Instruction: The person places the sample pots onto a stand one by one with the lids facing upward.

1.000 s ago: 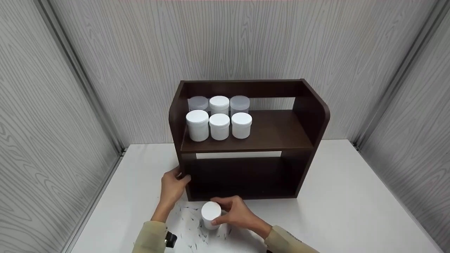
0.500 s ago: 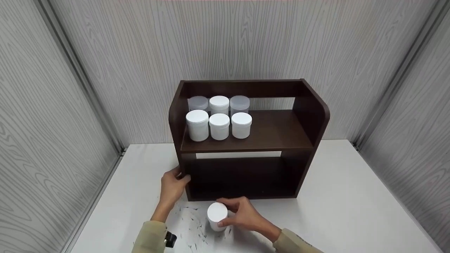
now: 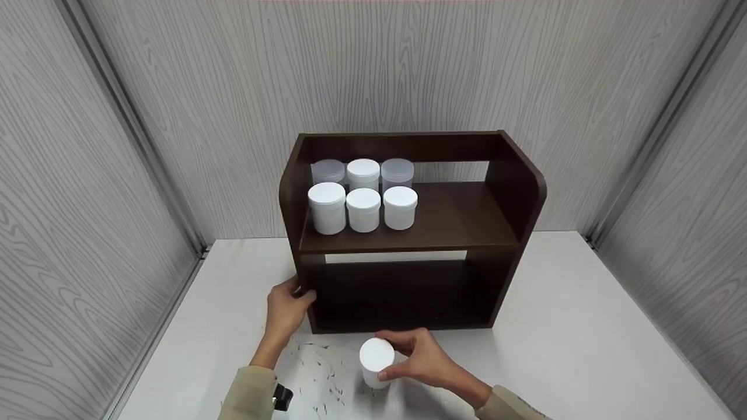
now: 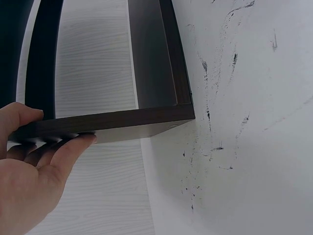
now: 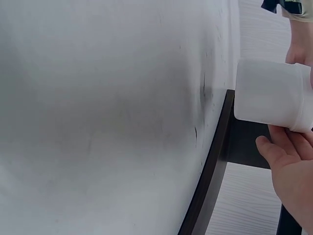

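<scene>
In the head view a dark brown two-tier shelf [image 3: 461, 216] stands on the white table. My left hand [image 3: 285, 309] grips its left side panel; in the left wrist view the thumb and fingers lie on either side of the panel edge [image 4: 122, 117]. My right hand [image 3: 426, 360] holds a white lidded jar [image 3: 374, 363] upright in front of the lower tier, thumb on the near side and fingers behind. The right wrist view shows the jar [image 5: 266, 93] apart from the tabletop, its lid end partly cut off by the frame.
On the upper tier, at its left, several jars stand in two rows: white ones [image 3: 328, 213] in front, white and translucent ones [image 3: 397, 172] behind. Dark scuff marks [image 3: 327, 373] show on the table. Grey wood-grain walls [image 3: 233, 105] enclose the table.
My right hand has carried the white jar a little to the right along the front of the shelf. The left hand stays on the side panel.
</scene>
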